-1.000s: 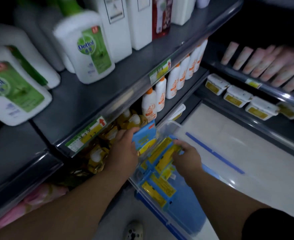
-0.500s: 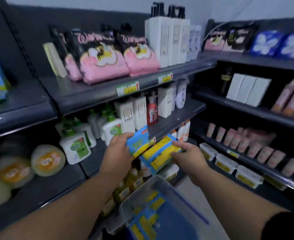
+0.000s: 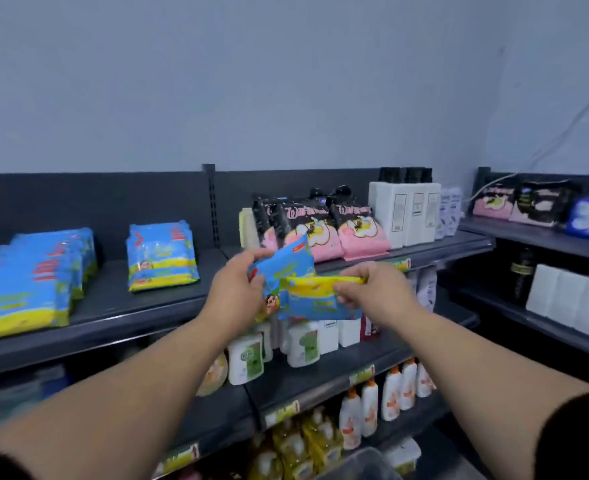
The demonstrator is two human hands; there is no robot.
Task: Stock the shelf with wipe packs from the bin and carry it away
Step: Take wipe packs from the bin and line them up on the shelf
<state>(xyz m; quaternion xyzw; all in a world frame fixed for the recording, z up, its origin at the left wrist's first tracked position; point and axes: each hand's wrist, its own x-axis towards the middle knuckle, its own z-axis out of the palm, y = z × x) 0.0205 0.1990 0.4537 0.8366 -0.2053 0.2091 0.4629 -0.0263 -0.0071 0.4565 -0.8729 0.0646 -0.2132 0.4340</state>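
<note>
Blue-and-yellow wipe pack (image 3: 286, 265) is noted in the left hand (image 3: 235, 294), thumb on top and fingers curled under its left end, held in the air in front of the top shelf (image 3: 140, 303). Right hand (image 3: 377, 292) pinches a second wipe pack (image 3: 315, 301) along its yellow upper edge; this pack hangs just below the first and overlaps it. Neither pack touches the shelf surface. Shelved stock of the same design: an upright stack (image 3: 161, 259) near the shelf's middle and a longer row (image 3: 26, 285) at far left, apart from each other. Pink-and-black bags (image 3: 324, 233) stand on the shelf beyond the hands. Bin (image 3: 358, 465) rim shows at the bottom edge, contents not discernible
</note>
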